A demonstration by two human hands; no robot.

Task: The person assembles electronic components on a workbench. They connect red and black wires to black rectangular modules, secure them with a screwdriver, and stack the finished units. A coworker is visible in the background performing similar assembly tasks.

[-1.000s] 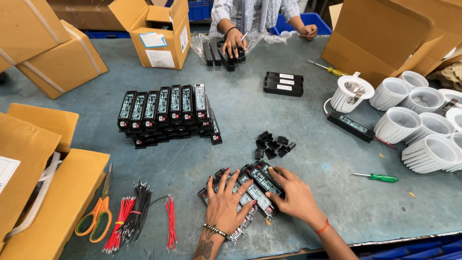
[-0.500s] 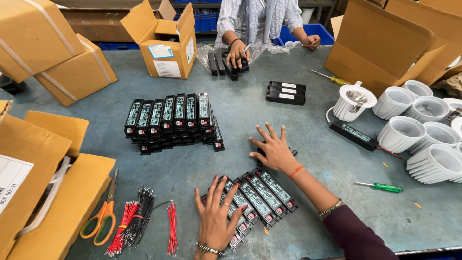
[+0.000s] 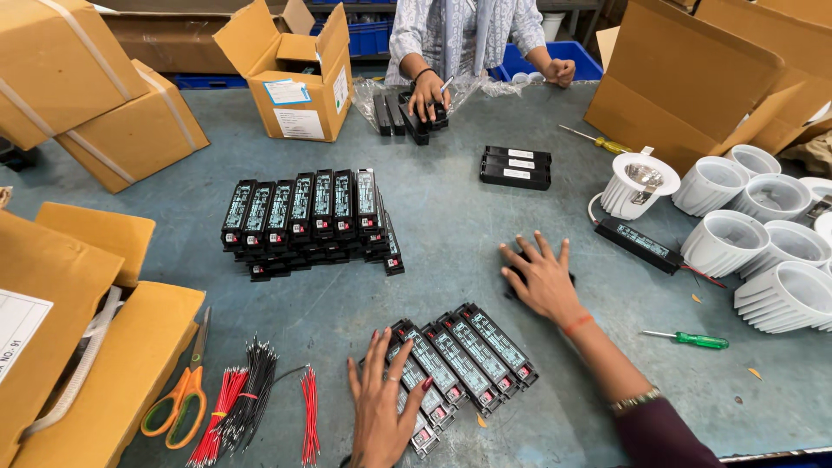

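Far left, a flat carton (image 3: 82,347) holds a pale cord; orange scissors (image 3: 178,403) and red and black wires (image 3: 238,407) lie beside it. The left hand (image 3: 381,407) rests flat, fingers spread, on a fanned row of black drivers (image 3: 464,360), seemingly to keep them steady. The right hand (image 3: 542,277), also spread wide, presses down on small black parts (image 3: 513,276), mostly hidden. Behind, a tidy driver stack (image 3: 312,221); an open box (image 3: 295,82), contents unseen. Right, white housings (image 3: 763,251) nest in rows near a green screwdriver (image 3: 693,340)
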